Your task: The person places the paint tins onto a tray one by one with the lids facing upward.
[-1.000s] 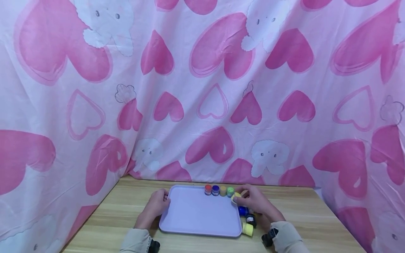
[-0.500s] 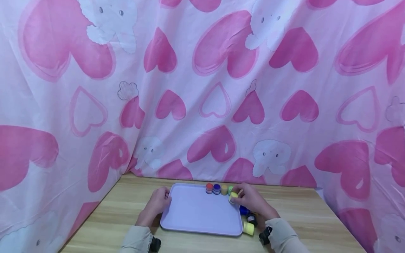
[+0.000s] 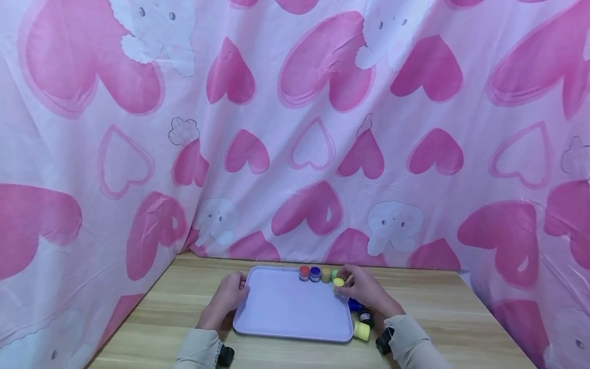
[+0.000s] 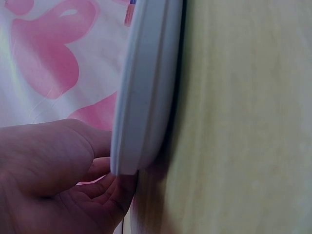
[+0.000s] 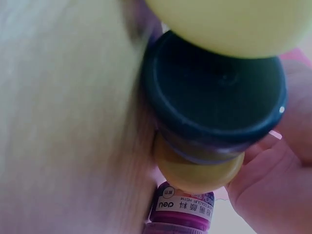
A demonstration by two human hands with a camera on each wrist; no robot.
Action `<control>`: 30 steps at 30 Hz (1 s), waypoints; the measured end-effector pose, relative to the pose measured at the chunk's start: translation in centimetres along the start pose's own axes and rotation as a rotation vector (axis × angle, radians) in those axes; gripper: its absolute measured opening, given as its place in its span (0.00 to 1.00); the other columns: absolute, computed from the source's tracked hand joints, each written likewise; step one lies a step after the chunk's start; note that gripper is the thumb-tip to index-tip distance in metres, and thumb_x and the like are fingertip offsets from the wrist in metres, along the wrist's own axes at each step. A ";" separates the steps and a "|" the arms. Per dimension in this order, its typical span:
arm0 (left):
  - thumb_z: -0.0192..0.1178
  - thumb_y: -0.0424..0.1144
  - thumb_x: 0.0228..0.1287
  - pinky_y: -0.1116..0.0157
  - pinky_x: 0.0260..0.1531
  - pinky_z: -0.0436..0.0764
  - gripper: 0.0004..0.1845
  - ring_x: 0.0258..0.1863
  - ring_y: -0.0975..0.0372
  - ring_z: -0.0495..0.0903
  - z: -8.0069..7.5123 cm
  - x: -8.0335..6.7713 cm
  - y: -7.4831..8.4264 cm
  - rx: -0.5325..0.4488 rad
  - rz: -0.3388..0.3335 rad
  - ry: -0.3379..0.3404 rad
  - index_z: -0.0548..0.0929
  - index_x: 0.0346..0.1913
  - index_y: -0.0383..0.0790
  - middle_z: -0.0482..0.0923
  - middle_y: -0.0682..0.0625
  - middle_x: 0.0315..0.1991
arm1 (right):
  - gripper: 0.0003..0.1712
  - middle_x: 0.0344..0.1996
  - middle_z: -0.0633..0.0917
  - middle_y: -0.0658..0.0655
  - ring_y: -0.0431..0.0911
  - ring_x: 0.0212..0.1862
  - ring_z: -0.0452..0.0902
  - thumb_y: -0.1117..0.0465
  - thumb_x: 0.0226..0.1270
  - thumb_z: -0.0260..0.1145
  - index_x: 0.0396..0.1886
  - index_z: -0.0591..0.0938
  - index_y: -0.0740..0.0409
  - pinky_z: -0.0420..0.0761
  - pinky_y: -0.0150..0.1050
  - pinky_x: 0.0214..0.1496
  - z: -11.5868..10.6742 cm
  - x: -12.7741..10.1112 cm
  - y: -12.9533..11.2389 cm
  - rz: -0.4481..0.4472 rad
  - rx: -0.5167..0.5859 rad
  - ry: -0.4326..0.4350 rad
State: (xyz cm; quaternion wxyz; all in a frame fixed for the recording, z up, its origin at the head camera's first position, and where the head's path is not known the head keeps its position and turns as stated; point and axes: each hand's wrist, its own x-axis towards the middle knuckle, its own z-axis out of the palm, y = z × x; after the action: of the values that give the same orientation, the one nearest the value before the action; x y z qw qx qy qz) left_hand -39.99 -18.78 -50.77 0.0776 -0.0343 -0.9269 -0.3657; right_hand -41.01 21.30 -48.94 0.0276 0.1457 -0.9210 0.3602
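My left hand holds the left rim of a pale lilac tray; up close in the left wrist view, its fingers wrap around the tray's corner. Over the tray's back right corner, my right hand pinches a small yellow-topped paint jar. Along the tray's back edge stand a red-capped jar, a dark blue-capped jar, a tan jar and a green jar, partly hidden by my right hand. Whether the held jar touches the tray is unclear.
Right of the tray lie a blue jar, a black jar and a pale yellow jar on the wooden table. The right wrist view also shows a labelled purple jar. A heart-patterned curtain hangs behind.
My right hand has moved slightly left with the yellow-topped jar, which now sits more upright beside the green jar. The left hand keeps its grip on the tray.
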 end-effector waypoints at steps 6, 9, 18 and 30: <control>0.66 0.27 0.69 0.59 0.41 0.87 0.10 0.38 0.58 0.81 0.0 0.1 0.3 -0.002 -0.012 -0.003 0.85 0.50 0.25 0.83 0.45 0.36 | 0.18 0.43 0.86 0.51 0.44 0.42 0.83 0.54 0.66 0.82 0.50 0.86 0.51 0.89 0.40 0.45 -0.5 -0.2 0.1 0.012 0.029 -0.011; 0.66 0.27 0.69 0.59 0.42 0.87 0.10 0.38 0.58 0.81 0.0 0.0 0.3 -0.001 -0.009 -0.002 0.85 0.50 0.25 0.83 0.45 0.36 | 0.17 0.44 0.87 0.51 0.45 0.43 0.83 0.51 0.70 0.78 0.52 0.86 0.51 0.89 0.39 0.44 -0.8 -0.3 0.3 0.045 0.045 0.003; 0.66 0.27 0.69 0.58 0.42 0.87 0.10 0.38 0.58 0.82 -0.2 0.0 0.5 -0.010 -0.001 -0.003 0.85 0.50 0.25 0.83 0.45 0.37 | 0.10 0.43 0.88 0.49 0.45 0.45 0.80 0.53 0.78 0.71 0.53 0.89 0.47 0.84 0.37 0.45 -2.1 -0.8 1.7 0.093 0.027 0.070; 0.65 0.27 0.71 0.58 0.43 0.88 0.10 0.39 0.58 0.82 -0.1 -0.3 0.3 -0.033 -0.038 -0.026 0.84 0.50 0.25 0.83 0.44 0.38 | 0.11 0.46 0.89 0.48 0.45 0.51 0.82 0.55 0.79 0.70 0.54 0.89 0.51 0.85 0.43 0.53 -3.5 -2.5 4.4 0.133 0.017 0.079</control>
State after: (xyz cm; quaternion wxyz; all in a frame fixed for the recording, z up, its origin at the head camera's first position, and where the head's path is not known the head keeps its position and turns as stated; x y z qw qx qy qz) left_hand -39.68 -18.65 -50.51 0.0583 -0.0228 -0.9220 -0.3820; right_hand -40.10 27.34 -49.68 0.0387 0.0700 -0.9238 0.3744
